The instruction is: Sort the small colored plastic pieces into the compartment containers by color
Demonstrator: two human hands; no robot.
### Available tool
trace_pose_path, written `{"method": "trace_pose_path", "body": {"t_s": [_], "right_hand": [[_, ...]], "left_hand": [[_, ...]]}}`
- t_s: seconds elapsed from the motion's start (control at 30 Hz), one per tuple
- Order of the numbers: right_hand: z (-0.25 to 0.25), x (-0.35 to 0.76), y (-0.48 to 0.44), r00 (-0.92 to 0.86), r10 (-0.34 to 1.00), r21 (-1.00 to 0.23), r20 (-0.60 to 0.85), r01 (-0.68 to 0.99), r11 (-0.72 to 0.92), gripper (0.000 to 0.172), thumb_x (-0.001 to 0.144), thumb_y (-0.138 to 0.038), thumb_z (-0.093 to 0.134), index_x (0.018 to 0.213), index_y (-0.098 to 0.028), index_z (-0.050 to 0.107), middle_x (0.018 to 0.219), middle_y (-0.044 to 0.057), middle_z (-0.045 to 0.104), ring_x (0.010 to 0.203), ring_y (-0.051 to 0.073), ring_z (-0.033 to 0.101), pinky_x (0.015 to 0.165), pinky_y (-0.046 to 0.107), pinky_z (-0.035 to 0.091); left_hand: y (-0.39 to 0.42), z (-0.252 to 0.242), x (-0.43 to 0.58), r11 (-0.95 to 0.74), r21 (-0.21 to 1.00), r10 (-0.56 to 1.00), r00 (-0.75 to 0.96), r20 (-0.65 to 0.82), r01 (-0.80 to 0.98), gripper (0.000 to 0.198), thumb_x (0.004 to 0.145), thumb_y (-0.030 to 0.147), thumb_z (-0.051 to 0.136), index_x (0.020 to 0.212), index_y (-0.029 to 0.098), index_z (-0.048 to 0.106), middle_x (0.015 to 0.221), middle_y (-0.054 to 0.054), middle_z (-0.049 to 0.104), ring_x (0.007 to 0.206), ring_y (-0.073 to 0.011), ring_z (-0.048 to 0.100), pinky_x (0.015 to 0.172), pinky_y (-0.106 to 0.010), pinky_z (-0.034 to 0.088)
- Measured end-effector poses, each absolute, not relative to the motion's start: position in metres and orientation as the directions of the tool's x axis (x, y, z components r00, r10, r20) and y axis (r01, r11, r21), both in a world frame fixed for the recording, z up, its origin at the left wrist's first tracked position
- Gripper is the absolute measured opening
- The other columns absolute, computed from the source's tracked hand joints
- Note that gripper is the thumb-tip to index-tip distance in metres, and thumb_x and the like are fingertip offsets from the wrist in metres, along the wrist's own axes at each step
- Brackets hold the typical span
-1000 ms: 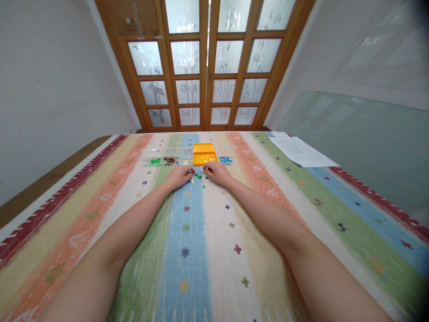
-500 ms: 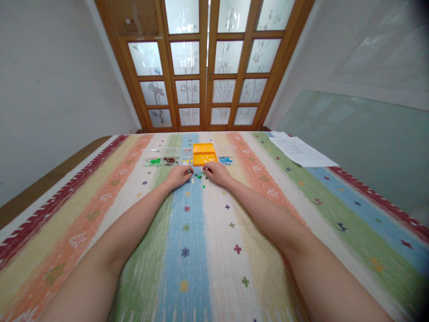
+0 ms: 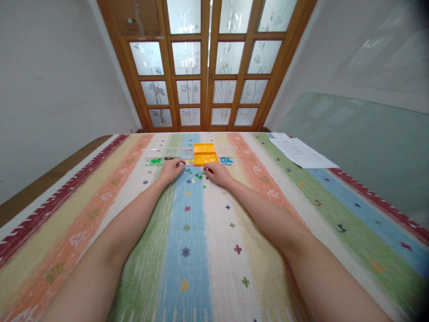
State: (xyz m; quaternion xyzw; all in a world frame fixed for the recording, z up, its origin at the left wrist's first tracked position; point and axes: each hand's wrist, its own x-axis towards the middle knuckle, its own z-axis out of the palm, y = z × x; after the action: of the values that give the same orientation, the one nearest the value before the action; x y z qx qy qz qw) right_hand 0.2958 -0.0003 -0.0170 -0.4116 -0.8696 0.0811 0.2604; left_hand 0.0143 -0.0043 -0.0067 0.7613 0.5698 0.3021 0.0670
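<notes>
My left hand (image 3: 172, 170) is over the front of the clear sorting tray (image 3: 145, 156), its fingers pinched together on something too small to make out. My right hand (image 3: 217, 173), also with closed fingertips, rests beside a loose scatter of small green, dark and pale pieces (image 3: 198, 177). Just behind the hands stands an open yellow box (image 3: 204, 149) with white pieces (image 3: 209, 158) inside. Green pieces (image 3: 155, 161) lie in the tray's left part, blue pieces (image 3: 226, 160) in its right part. Brown pieces are partly hidden behind my left hand.
A striped, patterned cloth (image 3: 186, 277) covers the table. Printed white sheets (image 3: 301, 153) lie at the back right. Beyond the table are wooden doors (image 3: 207, 89) with glass panes, and a pale green glass panel (image 3: 362, 147) leans at the right wall.
My left hand has moved left, away from the loose pieces and towards the brown ones, uncovering small blue pieces on the cloth. My right hand has hardly moved.
</notes>
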Motion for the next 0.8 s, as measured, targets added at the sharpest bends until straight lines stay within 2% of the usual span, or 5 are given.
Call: {"method": "trace_pose_path", "body": {"t_s": [0.2, 0.37, 0.5, 0.6, 0.8], "right_hand": [[-0.017, 0.296, -0.001, -0.528, 0.756, -0.361, 0.387, 0.668, 0.651, 0.020, 0.096, -0.020, 0.059, 0.106, -0.022, 0.076, 0.105, 0.006, 0.078, 0.099, 0.021, 0.069, 0.086, 0.029, 0.046], [-0.014, 0.295, -0.003, -0.530, 0.759, -0.368, 0.378, 0.666, 0.648, 0.020, 0.096, -0.020, 0.059, 0.106, -0.021, 0.076, 0.106, 0.006, 0.078, 0.099, 0.021, 0.069, 0.085, 0.029, 0.046], [-0.013, 0.295, -0.003, -0.527, 0.766, -0.367, 0.369, 0.674, 0.641, 0.020, 0.097, -0.021, 0.059, 0.107, -0.022, 0.076, 0.107, 0.007, 0.078, 0.099, 0.021, 0.069, 0.085, 0.029, 0.046], [-0.013, 0.295, -0.003, -0.525, 0.768, -0.365, 0.367, 0.678, 0.638, 0.021, 0.097, -0.021, 0.059, 0.108, -0.022, 0.076, 0.107, 0.007, 0.078, 0.099, 0.021, 0.069, 0.085, 0.029, 0.046], [-0.015, 0.295, -0.002, -0.530, 0.763, -0.353, 0.370, 0.679, 0.643, 0.019, 0.097, -0.021, 0.060, 0.107, -0.022, 0.076, 0.106, 0.007, 0.078, 0.099, 0.021, 0.068, 0.085, 0.028, 0.045]], "left_hand": [[0.006, -0.005, -0.017, -0.204, 0.544, 0.904, -0.057, 0.425, 0.814, 0.033, 0.090, 0.036, 0.056, 0.106, 0.020, 0.080, 0.071, -0.001, 0.067, 0.068, -0.0187, 0.058, 0.064, -0.027, 0.038], [0.006, -0.004, -0.033, -0.067, 0.538, 0.878, -0.206, 0.432, 0.840, 0.034, 0.091, 0.036, 0.054, 0.109, 0.021, 0.079, 0.073, -0.002, 0.068, 0.070, -0.0192, 0.060, 0.064, -0.027, 0.037], [0.003, -0.001, -0.032, 0.007, 0.508, 0.879, -0.247, 0.407, 0.861, 0.037, 0.093, 0.038, 0.054, 0.116, 0.022, 0.077, 0.079, -0.003, 0.072, 0.074, -0.0205, 0.062, 0.065, -0.028, 0.038], [0.000, 0.001, -0.022, -0.038, 0.472, 0.907, -0.168, 0.385, 0.881, 0.038, 0.095, 0.036, 0.053, 0.120, 0.021, 0.076, 0.082, -0.004, 0.073, 0.077, -0.0210, 0.064, 0.068, -0.028, 0.040], [-0.014, 0.004, 0.017, -0.364, 0.326, 0.914, 0.267, 0.307, 0.872, 0.034, 0.095, 0.034, 0.057, 0.119, 0.022, 0.078, 0.088, -0.006, 0.074, 0.082, -0.0215, 0.065, 0.075, -0.029, 0.044]]}}
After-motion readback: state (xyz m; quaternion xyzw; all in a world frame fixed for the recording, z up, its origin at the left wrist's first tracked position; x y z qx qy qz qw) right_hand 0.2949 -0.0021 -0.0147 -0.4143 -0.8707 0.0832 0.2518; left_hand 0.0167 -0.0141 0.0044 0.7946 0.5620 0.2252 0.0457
